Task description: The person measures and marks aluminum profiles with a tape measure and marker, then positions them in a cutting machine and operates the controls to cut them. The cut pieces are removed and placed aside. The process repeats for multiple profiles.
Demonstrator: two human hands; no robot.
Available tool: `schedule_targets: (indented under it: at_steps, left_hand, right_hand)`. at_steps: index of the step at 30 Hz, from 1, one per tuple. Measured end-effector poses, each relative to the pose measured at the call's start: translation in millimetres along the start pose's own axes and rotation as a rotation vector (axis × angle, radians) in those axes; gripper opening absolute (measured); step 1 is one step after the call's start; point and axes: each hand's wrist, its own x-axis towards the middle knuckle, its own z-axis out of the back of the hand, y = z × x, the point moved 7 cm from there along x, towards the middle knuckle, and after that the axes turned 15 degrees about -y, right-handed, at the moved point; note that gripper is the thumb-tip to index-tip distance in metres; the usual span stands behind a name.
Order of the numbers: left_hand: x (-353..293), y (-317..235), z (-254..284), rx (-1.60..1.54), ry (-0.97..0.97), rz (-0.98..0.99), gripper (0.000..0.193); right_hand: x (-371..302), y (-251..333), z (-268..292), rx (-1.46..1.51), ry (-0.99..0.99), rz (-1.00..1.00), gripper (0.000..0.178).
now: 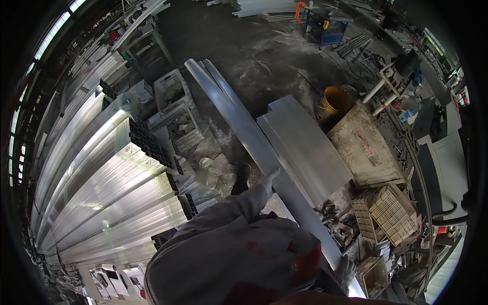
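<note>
A long silver metal profile runs slantwise through the middle of the view, its far end at the upper left and its near end at the lower right, beside the person's body. The left hand is closed over the profile's left edge about midway along, fingers on its upper face, with the grip underneath hidden. The right hand is at the profile's right edge close to the near end; it touches there, but being dark and partly covered, how tightly its fingers close I cannot tell. A narrower metal length lies just beside the profile's far half, on the right. Also right of the profile, near its middle, is a group of wide, flat metal lengths; past these stand a yellow-orange bucket and a stained off-white board. Beige plastic crates sit to the right of the profile's near half. Left of the profile are a dark shoe, clear plastic bags and white plastic crates, and farther left, large bundles of silver tubes in clear film. Well beyond the profile's far end, to the right, stands a blue cart.
</note>
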Motion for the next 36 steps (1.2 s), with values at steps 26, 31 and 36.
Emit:
schedule_targets:
  at_steps: [26,31,36]
  left_hand:
    - [572.4,-323.9,99.4,0.049,-0.333,0.019,0.079]
    - [614.1,-302.7,102.8,0.106,-0.340,0.073,0.074]
    - [628.3,-257.6,104.0,0.187,-0.334,0.075,0.061]
  right_hand:
    - [318.6,383.8,-236.3,0.038,0.577,-0.218,0.083]
    - [331.5,417.9,-331.2,0.132,0.550,-0.261,0.075]
    - [326.2,414.6,-403.7,0.181,0.539,-0.252,0.086]
